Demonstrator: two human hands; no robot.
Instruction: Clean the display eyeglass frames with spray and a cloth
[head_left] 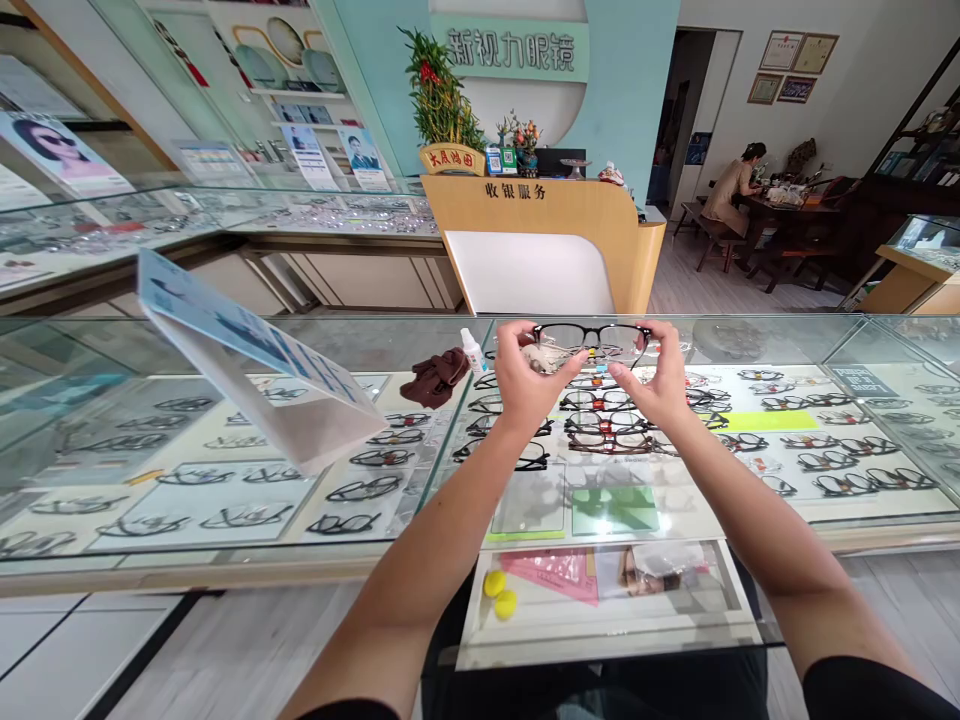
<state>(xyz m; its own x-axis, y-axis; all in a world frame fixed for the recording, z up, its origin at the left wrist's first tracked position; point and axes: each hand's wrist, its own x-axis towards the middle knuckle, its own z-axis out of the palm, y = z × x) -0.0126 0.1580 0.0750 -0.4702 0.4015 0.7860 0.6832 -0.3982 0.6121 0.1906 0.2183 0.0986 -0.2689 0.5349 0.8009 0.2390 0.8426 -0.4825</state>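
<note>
A pair of black-framed glasses (591,337) is held up above the glass display counter, its front facing away across the shop. My left hand (529,370) grips it at the left end, with the thumb stretched inward below the lens. At the right end my right hand (656,365) holds it the same way, fingers bent around the side. Both arms reach forward over the counter. Just left of my left hand stand a white spray bottle (473,352) and a crumpled brown cloth (436,378).
Rows of glasses (609,420) lie under the glass top. A folded display card (262,360) stands at the left. Close to my body, an open drawer (607,640) holds two yellow discs (500,594) and papers. Behind is a cashier desk (540,215); a person (739,190) sits far right.
</note>
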